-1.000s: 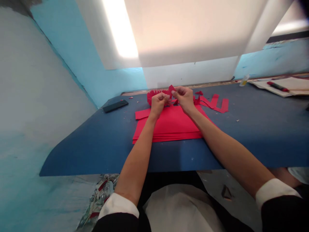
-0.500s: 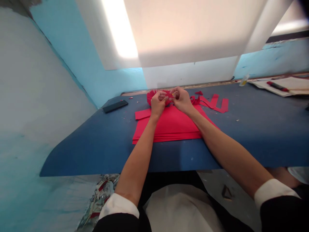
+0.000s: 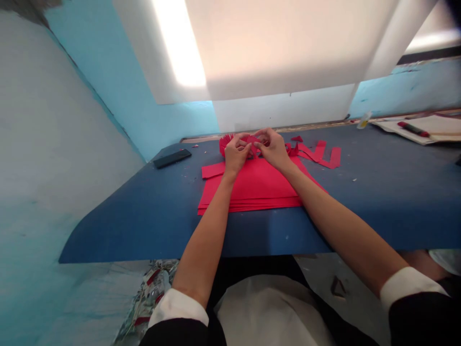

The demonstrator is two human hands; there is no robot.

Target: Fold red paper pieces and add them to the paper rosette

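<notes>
Both hands come together above the far edge of a stack of red paper sheets (image 3: 266,185). My left hand (image 3: 236,153) pinches one side of a small red paper piece (image 3: 253,142). Thumb and fingers of my right hand (image 3: 272,148) are closed on its other side. Just behind my left hand stands a fringed red paper piece (image 3: 225,144), partly hidden by the fingers. A red paper strip (image 3: 213,170) lies on the left of the stack. Crumpled red paper (image 3: 292,149) sits right beside my right hand.
The blue-topped table (image 3: 144,216) meets the wall at the back. A dark phone (image 3: 172,159) lies at left. Red paper strips (image 3: 326,156) lie right of the stack. Farther right are a small glue bottle (image 3: 364,120), papers (image 3: 441,126) and a red-and-black marker (image 3: 413,129).
The red paper piece between my hands now shows a broader face. My right fingers have shifted slightly, and the small yellow spot near them no longer shows. The stack has not moved.
</notes>
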